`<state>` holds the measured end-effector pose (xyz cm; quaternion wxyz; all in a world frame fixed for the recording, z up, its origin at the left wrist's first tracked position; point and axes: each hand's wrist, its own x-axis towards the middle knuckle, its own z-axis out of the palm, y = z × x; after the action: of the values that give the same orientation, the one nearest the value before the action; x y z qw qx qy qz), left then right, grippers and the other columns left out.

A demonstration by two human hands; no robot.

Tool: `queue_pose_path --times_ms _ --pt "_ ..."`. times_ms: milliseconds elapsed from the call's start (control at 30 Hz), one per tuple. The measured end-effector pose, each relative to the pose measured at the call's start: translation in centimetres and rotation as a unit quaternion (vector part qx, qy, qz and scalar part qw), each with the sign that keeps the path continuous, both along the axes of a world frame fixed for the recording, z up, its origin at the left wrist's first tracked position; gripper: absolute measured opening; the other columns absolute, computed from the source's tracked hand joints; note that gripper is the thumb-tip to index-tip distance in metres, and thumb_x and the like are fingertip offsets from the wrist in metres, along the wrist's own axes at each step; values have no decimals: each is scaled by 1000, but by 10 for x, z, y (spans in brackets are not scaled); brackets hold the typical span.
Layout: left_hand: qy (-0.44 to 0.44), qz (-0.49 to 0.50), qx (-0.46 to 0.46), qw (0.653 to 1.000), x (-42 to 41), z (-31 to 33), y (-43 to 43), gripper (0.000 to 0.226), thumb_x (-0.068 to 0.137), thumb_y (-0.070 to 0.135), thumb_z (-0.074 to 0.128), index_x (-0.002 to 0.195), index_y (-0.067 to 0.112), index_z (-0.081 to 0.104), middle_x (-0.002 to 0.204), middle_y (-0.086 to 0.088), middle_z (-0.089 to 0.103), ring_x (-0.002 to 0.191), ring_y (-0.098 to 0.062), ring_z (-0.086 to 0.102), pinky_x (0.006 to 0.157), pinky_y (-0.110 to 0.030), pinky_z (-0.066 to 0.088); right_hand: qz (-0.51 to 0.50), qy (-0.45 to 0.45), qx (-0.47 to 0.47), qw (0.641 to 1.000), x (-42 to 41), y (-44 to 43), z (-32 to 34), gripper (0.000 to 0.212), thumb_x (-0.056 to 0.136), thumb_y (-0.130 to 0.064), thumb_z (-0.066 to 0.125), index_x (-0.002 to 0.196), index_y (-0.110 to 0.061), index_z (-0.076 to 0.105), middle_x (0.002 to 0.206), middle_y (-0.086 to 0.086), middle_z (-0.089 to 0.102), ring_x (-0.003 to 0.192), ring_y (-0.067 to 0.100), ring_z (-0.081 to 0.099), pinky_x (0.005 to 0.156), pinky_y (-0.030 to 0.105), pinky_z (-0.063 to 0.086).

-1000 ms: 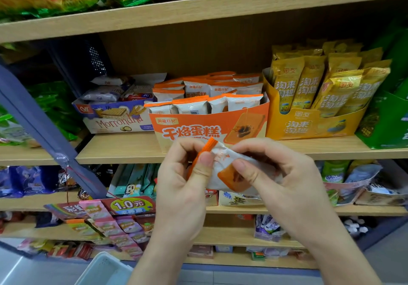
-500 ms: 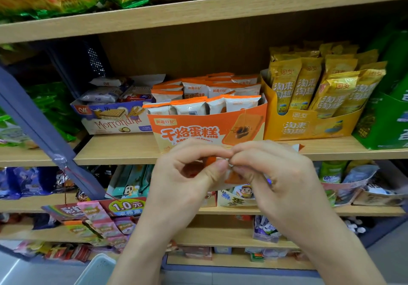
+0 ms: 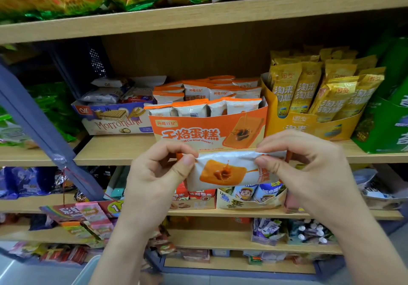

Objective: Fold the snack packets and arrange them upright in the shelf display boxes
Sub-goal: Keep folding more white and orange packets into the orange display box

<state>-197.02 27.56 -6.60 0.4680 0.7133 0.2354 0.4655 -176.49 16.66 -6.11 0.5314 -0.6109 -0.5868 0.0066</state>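
Both hands up front: left hand (image 3: pixel 159 174) and right hand (image 3: pixel 302 165) each pinch an end of the white snack packet (image 3: pixel 227 170), orange cake printed across it, stretched sideways before the orange display box (image 3: pixel 209 130).

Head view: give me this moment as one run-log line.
phase: folding | left hand: pinches left end of snack packet | right hand: pinches right end | packet: horizontal, in front of orange display box, not yet shelved
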Motion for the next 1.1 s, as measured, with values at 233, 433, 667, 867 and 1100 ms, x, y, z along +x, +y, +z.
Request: queue_pose_path --times_ms 233,433,667,867,1100 --pt "136 84 230 960 2 6 -1 18 81 42 63 93 32 73 97 17 63 101 -15 61 81 -22 52 -9 -43 9 999 -4 2 4 9 75 -8 80 78 -15 76 87 -13 69 88 3 64 76 10 48" --pt "91 120 268 951 4 4 -1 13 85 30 61 88 23 71 91 14 65 89 -6 63 74 -16 52 32 64 -15 997 -7 1 5 9 77 -25 77 85 -28 75 93 -12 70 98 10 66 75 17 52" --pt "54 122 217 967 3 1 -3 10 87 32 59 93 29 67 92 17 65 92 -4 63 73 -12 50 95 369 8 925 -8 4 3 41 68 -35 78 106 -21 72 99 2 76 94 19 73 71 26 58" --pt "140 95 235 957 11 2 -9 23 85 40 64 96 24 77 87 17 63 84 -5 62 64 -10 45 49 393 30 918 -15 7 -2 28 64 -23 74 92 -19 76 89 2 77 85 19 74 71 30 60" --pt "134 118 240 954 17 -3 -7 9 80 19 70 84 18 78 81 15 64 78 -2 61 63 -8 43 63 399 31 914 -19 6 -3 22 64 -15 73 86 -18 76 85 2 77 80 16 74 66 23 58"
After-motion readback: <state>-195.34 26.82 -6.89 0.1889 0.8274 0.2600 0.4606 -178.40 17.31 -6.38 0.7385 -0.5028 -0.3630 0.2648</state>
